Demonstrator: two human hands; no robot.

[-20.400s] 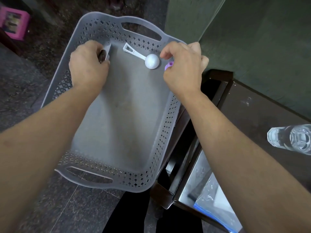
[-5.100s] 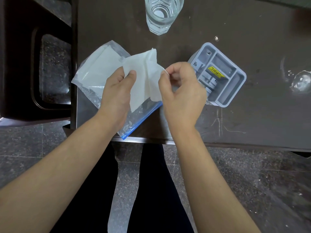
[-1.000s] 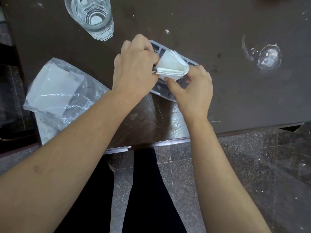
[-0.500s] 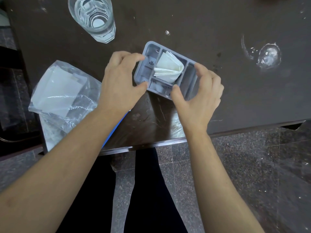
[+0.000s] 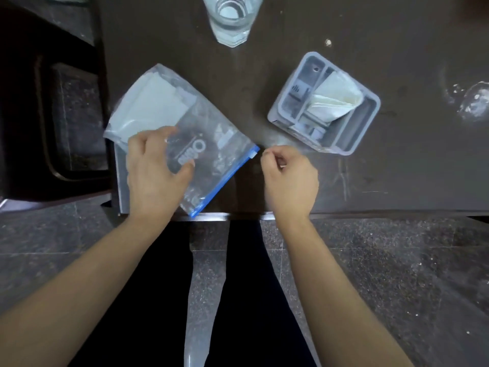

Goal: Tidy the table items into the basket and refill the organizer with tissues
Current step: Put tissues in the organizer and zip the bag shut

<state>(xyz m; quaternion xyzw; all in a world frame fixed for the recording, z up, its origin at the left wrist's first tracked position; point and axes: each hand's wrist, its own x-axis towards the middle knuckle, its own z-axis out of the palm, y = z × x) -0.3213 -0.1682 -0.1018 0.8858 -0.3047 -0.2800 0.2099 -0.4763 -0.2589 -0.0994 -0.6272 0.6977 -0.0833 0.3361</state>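
Note:
A clear zip bag with a blue zip strip lies at the table's near left corner, with white tissues inside its far end. My left hand rests on the bag, with fingers and thumb bent onto the plastic. My right hand is pinched shut just right of the bag's zip slider, with a small gap between them. The grey organizer stands at the right, with a folded tissue tucked in its middle compartment. The basket is out of view.
A glass of water stands at the far edge of view on the dark table. A dark chair seat sits left of the table. White smudges mark the tabletop at far right.
Both hands have let go of the organizer and moved left to the zip bag. The organizer with its folded tissue now stands alone at the right.

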